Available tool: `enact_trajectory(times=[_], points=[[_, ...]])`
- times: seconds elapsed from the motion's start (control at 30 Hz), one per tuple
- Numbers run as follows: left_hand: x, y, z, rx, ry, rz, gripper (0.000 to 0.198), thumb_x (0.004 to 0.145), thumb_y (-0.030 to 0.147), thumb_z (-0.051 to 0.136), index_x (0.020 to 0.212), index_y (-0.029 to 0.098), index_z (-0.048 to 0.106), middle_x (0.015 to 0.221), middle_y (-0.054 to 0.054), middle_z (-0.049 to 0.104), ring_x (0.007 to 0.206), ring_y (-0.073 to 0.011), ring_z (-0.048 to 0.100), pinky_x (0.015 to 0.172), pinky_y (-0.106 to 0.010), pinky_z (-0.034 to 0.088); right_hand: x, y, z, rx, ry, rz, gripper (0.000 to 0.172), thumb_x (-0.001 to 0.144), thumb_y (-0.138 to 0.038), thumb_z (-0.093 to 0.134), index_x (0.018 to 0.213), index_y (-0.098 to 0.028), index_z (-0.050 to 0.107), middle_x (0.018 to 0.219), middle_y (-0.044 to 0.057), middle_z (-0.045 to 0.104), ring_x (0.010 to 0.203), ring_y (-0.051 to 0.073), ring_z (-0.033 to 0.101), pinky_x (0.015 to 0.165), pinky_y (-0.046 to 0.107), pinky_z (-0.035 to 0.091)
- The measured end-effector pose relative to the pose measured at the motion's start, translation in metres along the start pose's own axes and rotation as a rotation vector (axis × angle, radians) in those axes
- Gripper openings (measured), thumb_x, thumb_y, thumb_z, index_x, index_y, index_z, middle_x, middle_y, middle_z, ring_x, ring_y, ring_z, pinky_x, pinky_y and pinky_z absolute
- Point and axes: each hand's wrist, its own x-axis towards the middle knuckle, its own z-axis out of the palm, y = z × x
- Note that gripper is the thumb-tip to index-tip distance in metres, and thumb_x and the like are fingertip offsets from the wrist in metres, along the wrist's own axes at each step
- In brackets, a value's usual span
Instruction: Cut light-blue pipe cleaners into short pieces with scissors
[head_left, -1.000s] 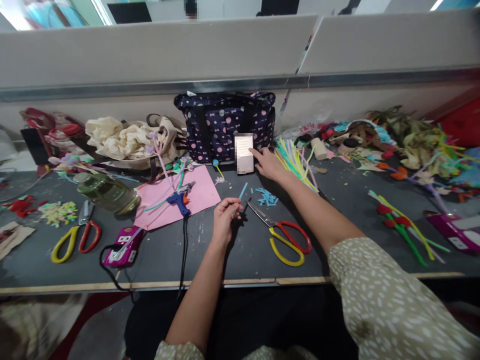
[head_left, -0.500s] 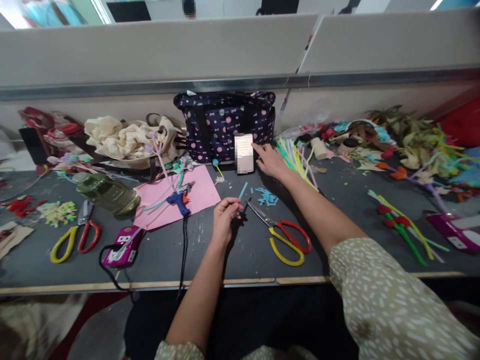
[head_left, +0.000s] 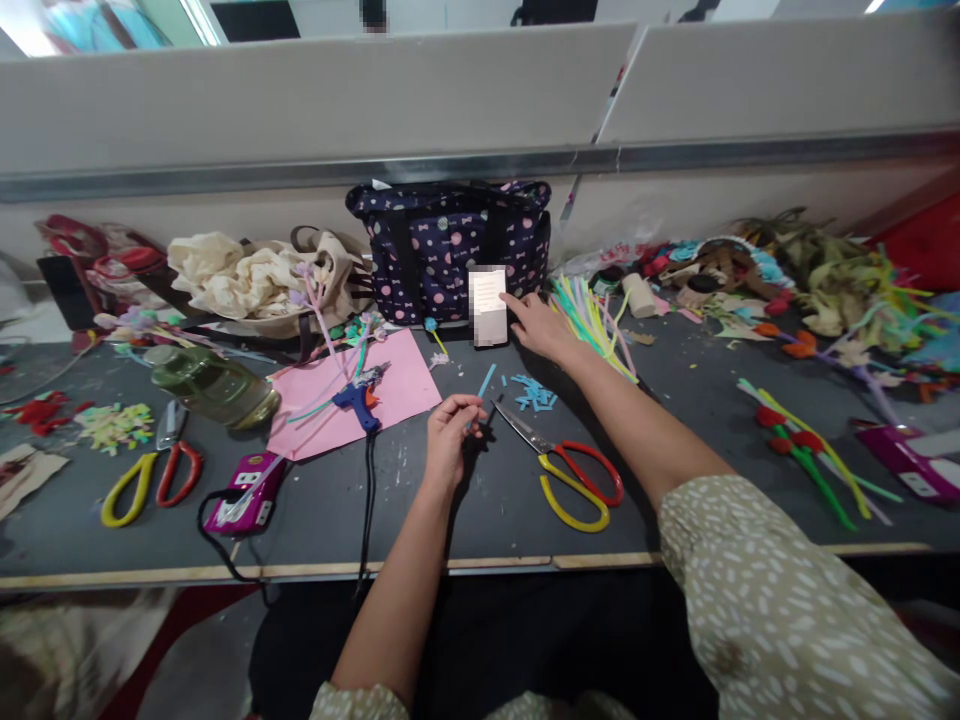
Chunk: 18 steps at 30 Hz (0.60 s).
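My left hand (head_left: pixel 448 437) rests on the dark table (head_left: pixel 450 510), fingers pinched on a thin blue strip (head_left: pixel 484 383) that points up and away. My right hand (head_left: pixel 541 326) reaches forward, its index finger stretched out and touching the screen of a phone (head_left: pixel 489 306) propped against a dark polka-dot bag (head_left: pixel 448 245). Red-and-yellow scissors (head_left: pixel 568 468) lie open just right of my left hand. Small blue cut pieces (head_left: pixel 533 393) lie scattered beyond the blades.
A blue glue gun (head_left: pixel 357 398) lies on pink paper (head_left: pixel 352 392), its cord running off the table's front edge. A second pair of scissors (head_left: pixel 150 470), a glass jar (head_left: pixel 214 386), a cream cloth bag (head_left: pixel 247 280), coloured sticks (head_left: pixel 589 312) and craft flowers (head_left: pixel 806 450) surround the area.
My right hand's finger has shifted slightly on the phone screen, up and then back down. My left hand and the blue strip have stayed still.
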Motion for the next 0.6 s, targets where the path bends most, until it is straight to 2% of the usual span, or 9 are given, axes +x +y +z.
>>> enact_trajectory(times=[0.4, 0.6], points=[[-0.001, 0.001, -0.001, 0.004, -0.014, 0.003, 0.020, 0.070, 0.029, 0.075, 0.084, 0.016, 0.071, 0.071, -0.001, 0.067, 0.053, -0.0066, 0.052, 0.054, -0.019, 0.043, 0.008, -0.007, -0.016, -0.034, -0.016, 0.043, 0.066, 0.094, -0.022, 0.046, 0.158, -0.022, 0.030, 0.130, 0.019, 0.053, 0.106, 0.034, 0.060, 0.086, 0.043, 0.049], [-0.001, 0.001, 0.000, 0.002, -0.007, -0.001, 0.020, 0.069, 0.029, 0.075, 0.083, 0.016, 0.071, 0.070, -0.001, 0.067, 0.053, -0.0065, 0.051, 0.053, -0.019, 0.042, 0.006, -0.003, -0.013, -0.021, 0.012, 0.013, 0.066, 0.094, -0.022, 0.045, 0.158, -0.020, 0.029, 0.130, 0.019, 0.053, 0.107, 0.033, 0.059, 0.086, 0.041, 0.048]])
